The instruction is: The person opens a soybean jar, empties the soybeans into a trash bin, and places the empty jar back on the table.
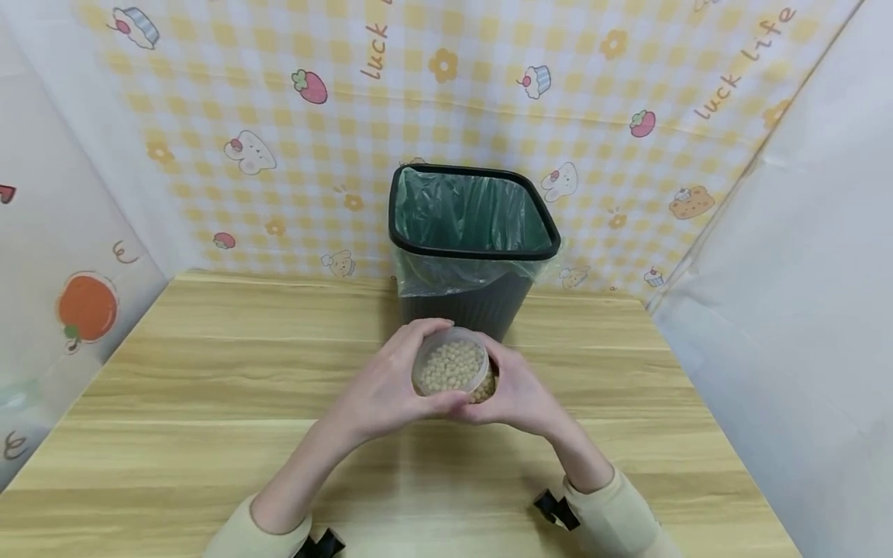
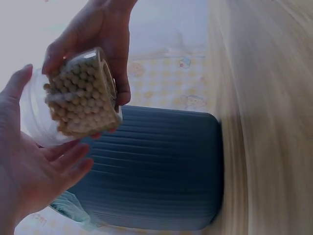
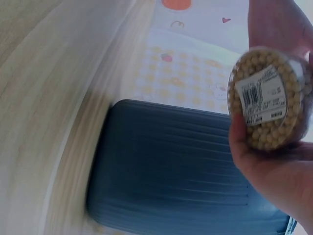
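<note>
The left hand (image 1: 387,387) and right hand (image 1: 523,395), both half curled, grip the clear plastic bean jar (image 1: 452,364), probably light, stiff and slippery, best held around its sides.

Pale wood-grain table (image 1: 244,372) with a dark bin (image 1: 463,308) upright on it.

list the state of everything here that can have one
jar: held up, slightly tilted; closed or not, unclear
pellets: inside the jar, partly filling it
label: stuck on the jar's base
left fingers: round the jar
right fingers: round the jar
bin: upright, open
bag: lining the bin, folded over its rim
</note>
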Motion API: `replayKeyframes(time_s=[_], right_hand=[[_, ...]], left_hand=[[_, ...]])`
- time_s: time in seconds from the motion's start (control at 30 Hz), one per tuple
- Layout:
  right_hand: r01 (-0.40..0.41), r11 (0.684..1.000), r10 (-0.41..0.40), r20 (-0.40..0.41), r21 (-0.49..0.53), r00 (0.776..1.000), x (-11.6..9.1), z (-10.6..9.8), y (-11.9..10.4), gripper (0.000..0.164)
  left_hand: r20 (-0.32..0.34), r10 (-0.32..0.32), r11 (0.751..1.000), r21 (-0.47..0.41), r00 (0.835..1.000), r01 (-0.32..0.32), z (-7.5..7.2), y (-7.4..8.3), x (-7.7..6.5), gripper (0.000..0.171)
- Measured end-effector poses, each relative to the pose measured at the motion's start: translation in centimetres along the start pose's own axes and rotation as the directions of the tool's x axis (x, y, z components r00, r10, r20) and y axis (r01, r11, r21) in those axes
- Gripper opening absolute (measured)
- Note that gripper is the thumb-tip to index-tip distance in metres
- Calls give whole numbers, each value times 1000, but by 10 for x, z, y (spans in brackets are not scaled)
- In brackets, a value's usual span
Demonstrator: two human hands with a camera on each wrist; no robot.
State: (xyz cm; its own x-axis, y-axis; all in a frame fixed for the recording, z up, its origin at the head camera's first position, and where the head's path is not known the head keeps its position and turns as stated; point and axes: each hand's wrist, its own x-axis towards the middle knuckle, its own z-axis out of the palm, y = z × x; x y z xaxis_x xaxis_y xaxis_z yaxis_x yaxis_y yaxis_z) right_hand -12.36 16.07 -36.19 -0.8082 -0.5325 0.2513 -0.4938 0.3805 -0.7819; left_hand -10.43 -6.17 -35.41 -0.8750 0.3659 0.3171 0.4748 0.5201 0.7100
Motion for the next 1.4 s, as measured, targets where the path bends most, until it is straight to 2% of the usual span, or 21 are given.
replayKeyframes(time_s=[0.17,0.43,0.6,0.7,0.8,0.93,1.03,1.13,1.23,1.33,1.4], right_hand=[[11,999,-14,63,50,998,2,1,-1,82],[-9,1000,10,-25,15,1000,1,9,0,79],[-33,999,30,-76,-30,997,-1,13,-1,81],[-27,996,16,-124,-89,992,-1,16,-1,83],[-6,983,-28,-181,-183,983,-1,19,-2,85],[32,939,-122,-242,-343,963,0,22,-5,91],[48,899,-179,-265,-436,947,1,24,-5,93],[35,883,-183,-277,-467,943,1,26,-4,92],[-21,923,-96,-282,-385,955,0,24,-4,90],[-91,976,39,-252,-199,967,0,19,-6,86],[-119,991,103,-210,-62,972,0,14,-6,81]], left_hand=[[39,9,997,-82,999,-6,2,-1,1,85],[-38,19,995,-97,999,-22,5,-3,4,77],[-56,-5,996,-88,998,0,6,-4,3,77],[-79,-26,997,-72,997,20,8,-4,3,80],[-120,-66,997,-55,991,60,11,-2,3,83],[-154,-156,988,-49,976,150,14,1,2,84],[-145,-226,974,-54,963,220,16,3,3,84],[-105,-276,961,-45,955,273,16,5,2,89],[-50,-268,963,-51,962,266,12,4,3,93],[-1,-187,978,-95,982,186,1,0,3,89],[36,-126,982,-134,991,130,-8,-3,3,85]])
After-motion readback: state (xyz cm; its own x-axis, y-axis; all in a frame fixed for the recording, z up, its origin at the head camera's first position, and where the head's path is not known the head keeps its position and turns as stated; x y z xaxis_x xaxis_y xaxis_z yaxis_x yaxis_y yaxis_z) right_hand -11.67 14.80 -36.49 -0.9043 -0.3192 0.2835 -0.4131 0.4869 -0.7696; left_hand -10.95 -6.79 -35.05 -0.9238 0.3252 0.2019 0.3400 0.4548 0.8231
